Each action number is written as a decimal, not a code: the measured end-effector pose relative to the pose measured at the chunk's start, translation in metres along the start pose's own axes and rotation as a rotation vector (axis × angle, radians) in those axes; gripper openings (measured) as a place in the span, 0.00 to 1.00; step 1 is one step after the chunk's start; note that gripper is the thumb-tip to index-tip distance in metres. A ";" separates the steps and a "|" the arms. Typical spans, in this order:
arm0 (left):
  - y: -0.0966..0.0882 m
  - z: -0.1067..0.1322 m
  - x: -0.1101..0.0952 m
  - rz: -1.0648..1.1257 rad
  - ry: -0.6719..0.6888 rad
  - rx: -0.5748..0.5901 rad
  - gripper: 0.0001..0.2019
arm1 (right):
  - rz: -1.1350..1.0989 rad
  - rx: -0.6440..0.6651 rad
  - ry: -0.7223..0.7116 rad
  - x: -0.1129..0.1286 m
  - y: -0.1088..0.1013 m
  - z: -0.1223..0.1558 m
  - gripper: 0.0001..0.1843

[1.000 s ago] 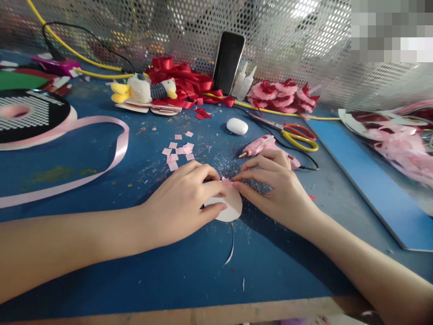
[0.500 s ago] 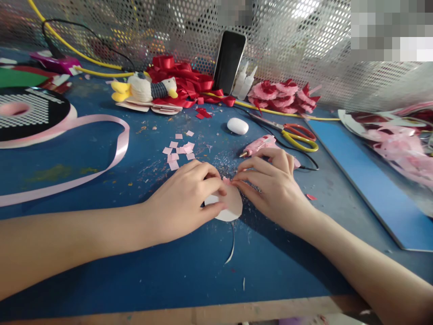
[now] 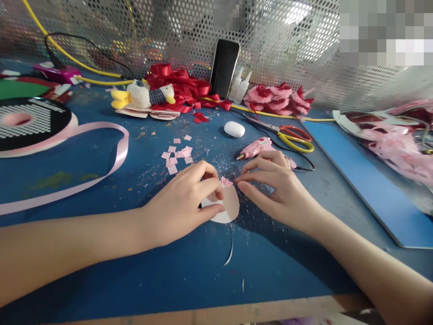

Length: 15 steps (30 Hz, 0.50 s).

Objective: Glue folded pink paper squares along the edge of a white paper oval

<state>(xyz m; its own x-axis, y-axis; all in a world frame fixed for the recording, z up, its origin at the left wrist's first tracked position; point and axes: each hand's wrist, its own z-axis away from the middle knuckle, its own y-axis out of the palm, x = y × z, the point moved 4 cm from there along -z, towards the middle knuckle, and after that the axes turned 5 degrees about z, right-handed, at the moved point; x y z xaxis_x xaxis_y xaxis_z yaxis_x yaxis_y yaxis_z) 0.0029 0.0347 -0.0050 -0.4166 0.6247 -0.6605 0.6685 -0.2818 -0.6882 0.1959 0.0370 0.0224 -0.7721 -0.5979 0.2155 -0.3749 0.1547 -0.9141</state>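
Observation:
A round white card disc point(image 3: 228, 208) lies on the blue table, with a small tuft of pink ribbon pieces point(image 3: 226, 181) at its far edge. My left hand point(image 3: 189, 198) holds the disc down, thumb on its face and bent fingers over its left part, hiding some of it. My right hand point(image 3: 272, 187) is just right of the disc and apart from it, thumb and fingers spread with nothing seen between them. Several cut pink ribbon squares point(image 3: 172, 161) lie beyond my left hand. Behind my right hand rests a pink glue gun point(image 3: 254, 148).
Scissors point(image 3: 291, 137), a white oval case point(image 3: 234, 129) and a phone point(image 3: 224, 67) stand or lie farther back. At left is a ribbon spool point(image 3: 34, 117) with a loose pink tail. A plush duck point(image 3: 144, 95) lies near red ribbon point(image 3: 179, 83). A blue board point(image 3: 365, 180) is at right.
My right hand has let go of the pink tuft and drawn back a little to the right, its fingertips parting. My left hand stays on the disc. The view has shifted slightly.

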 end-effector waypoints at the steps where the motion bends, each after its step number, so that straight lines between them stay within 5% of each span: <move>1: -0.001 0.000 0.000 0.010 -0.004 0.002 0.05 | -0.015 0.012 -0.004 0.001 0.000 0.000 0.08; 10: -0.007 0.001 -0.007 0.052 -0.032 -0.077 0.10 | -0.118 0.047 0.053 0.000 0.004 0.004 0.07; 15: -0.024 -0.002 -0.001 0.139 -0.208 -0.182 0.07 | -0.093 0.048 0.031 0.001 0.003 0.003 0.08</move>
<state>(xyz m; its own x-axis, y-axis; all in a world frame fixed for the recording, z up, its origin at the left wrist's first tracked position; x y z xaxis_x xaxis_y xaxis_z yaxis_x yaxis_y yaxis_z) -0.0116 0.0422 0.0133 -0.4177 0.4217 -0.8048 0.8196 -0.2073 -0.5341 0.1954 0.0340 0.0188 -0.7510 -0.5833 0.3095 -0.4209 0.0617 -0.9050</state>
